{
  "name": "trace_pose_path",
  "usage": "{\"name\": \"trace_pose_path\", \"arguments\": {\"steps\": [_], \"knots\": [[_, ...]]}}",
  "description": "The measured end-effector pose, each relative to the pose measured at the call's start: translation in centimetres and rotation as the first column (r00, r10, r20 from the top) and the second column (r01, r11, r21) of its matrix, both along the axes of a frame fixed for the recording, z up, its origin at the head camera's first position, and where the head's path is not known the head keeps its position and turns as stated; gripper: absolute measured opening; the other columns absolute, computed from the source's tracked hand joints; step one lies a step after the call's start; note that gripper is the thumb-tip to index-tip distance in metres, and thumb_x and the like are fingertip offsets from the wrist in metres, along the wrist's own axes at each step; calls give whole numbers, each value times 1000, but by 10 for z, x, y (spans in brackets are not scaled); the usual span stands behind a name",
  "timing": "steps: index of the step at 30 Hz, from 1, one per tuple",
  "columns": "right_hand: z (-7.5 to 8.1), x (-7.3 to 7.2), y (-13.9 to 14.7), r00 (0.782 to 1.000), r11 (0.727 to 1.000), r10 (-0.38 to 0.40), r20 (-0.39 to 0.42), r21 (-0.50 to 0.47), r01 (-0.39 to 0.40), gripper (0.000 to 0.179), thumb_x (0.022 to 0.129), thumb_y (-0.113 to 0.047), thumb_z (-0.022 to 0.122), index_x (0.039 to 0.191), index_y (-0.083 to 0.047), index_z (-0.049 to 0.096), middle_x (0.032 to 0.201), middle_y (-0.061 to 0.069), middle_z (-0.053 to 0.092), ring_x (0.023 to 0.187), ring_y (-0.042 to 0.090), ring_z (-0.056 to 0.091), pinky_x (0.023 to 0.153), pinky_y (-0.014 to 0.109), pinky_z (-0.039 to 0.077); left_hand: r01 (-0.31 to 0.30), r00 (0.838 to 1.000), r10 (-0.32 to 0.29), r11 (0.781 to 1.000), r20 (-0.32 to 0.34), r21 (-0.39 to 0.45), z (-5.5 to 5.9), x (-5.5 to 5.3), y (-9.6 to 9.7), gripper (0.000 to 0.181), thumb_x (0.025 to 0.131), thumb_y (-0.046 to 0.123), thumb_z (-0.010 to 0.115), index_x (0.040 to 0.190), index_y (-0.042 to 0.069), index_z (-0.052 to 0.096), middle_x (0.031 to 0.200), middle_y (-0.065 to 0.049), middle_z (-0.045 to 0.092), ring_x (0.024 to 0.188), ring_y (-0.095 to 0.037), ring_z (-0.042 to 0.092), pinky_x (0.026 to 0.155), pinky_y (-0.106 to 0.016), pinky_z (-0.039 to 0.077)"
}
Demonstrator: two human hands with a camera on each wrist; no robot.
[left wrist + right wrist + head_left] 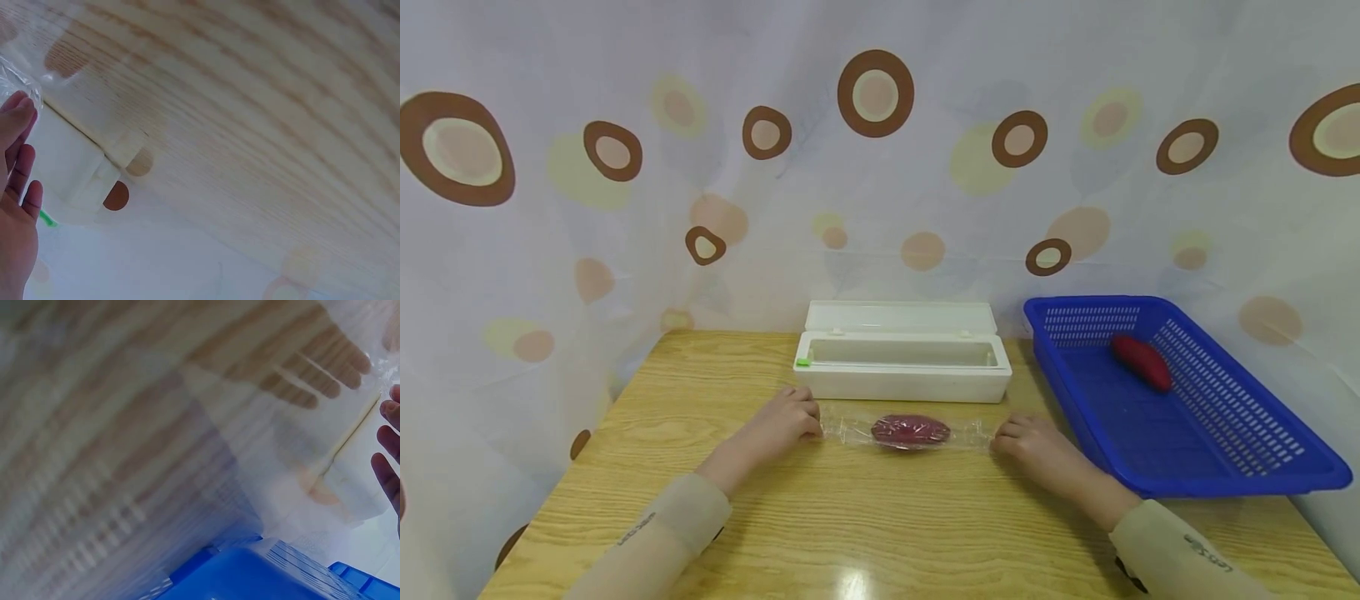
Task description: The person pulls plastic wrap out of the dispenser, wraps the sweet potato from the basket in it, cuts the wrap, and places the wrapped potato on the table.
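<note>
A purple sweet potato (912,430) lies wrapped in clear plastic film (852,429) above the wooden table, with loose film stretching out at both ends. The left hand (782,427) pinches the left end of the film; in the left wrist view, thumb and forefinger (24,105) meet on the crinkled plastic. At the opposite end, the right hand (1036,450) pinches the film's right tail. Only some of its fingertips (389,412) show at the edge of the right wrist view. Behind the wrapped sweet potato stands a white film dispenser box (902,384), lid raised.
To the right, a blue plastic basket (1120,433) holds one red sweet potato (1141,362) and stands close beside the right forearm. The wooden table (865,517) reaches back to a patterned curtain (925,192). A green tab (803,362) marks the box's left front corner.
</note>
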State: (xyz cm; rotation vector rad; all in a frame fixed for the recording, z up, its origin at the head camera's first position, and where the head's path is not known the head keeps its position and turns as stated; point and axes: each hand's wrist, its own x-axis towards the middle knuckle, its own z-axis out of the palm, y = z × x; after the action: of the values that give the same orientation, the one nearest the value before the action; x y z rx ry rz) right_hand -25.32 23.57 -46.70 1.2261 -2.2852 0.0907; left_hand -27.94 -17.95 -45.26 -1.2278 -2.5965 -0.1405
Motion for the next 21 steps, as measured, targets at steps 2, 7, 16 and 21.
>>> {"name": "trace_pose_path", "arguments": {"steps": [2,7,16,21], "knots": [[0,0,0,1000,1000,-2,15,-5,2,22,68,7,67,79,-12,70,80,-1,64,79,17,58,68,35,50,-4,1000,3,1000,26,22,-1,1,-2,9,77,14,74,84,19,78,80,9,65,80,-11,46,77,-31,39],[1,2,1,997,1000,-4,80,-18,6,22,68,6,71,81,-11,70,81,0,65,80,18,59,72,36,51,-38,995,28,995,97,93,-2,2,-9,13,79,9,74,90,16,77,86,5,69,86,-14,53,84,-36,43],[5,11,2,983,988,-128,131,-72,138,18,71,-1,77,87,-6,71,86,4,66,83,22,63,75,38,53,-100,986,77,982,149,160,-1,8,-22,26,81,2,71,105,11,73,96,1,70,94,-17,55,81,-37,46],[12,14,-6,972,964,-203,116,-150,219,21,72,1,74,91,-3,69,89,9,67,84,25,63,73,40,53,-146,984,122,971,133,191,0,9,-21,26,81,4,72,106,12,73,96,1,70,91,-17,55,77,-36,47]]}}
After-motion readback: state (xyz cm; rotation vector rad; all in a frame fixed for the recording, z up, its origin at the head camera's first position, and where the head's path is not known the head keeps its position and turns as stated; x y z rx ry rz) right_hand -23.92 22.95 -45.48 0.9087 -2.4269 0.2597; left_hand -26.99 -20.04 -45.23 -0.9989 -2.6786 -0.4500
